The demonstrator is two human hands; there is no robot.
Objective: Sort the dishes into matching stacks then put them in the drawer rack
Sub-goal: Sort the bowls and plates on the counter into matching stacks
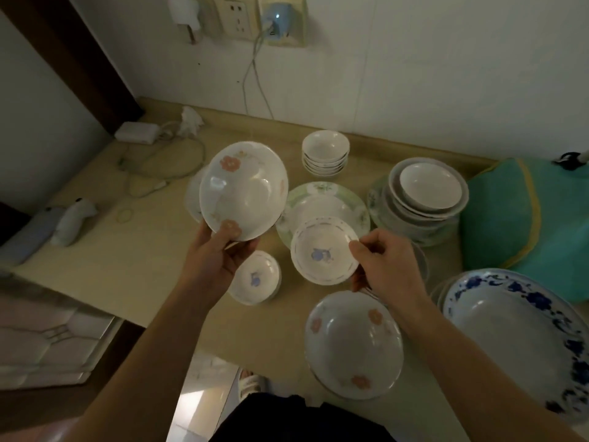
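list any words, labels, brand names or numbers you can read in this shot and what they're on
None can be read.
Pink-flower bowl in the left hand: pattern only, no lettering.
Small blue-motif dish in the right hand: a drawing, no words.
Blue-rimmed platter: floral pattern only.
Wall sockets and white adapter box: any markings too small and blurred to read.

White charger [136, 132] and teal cloth [522, 215] lie on the counter [105, 266].
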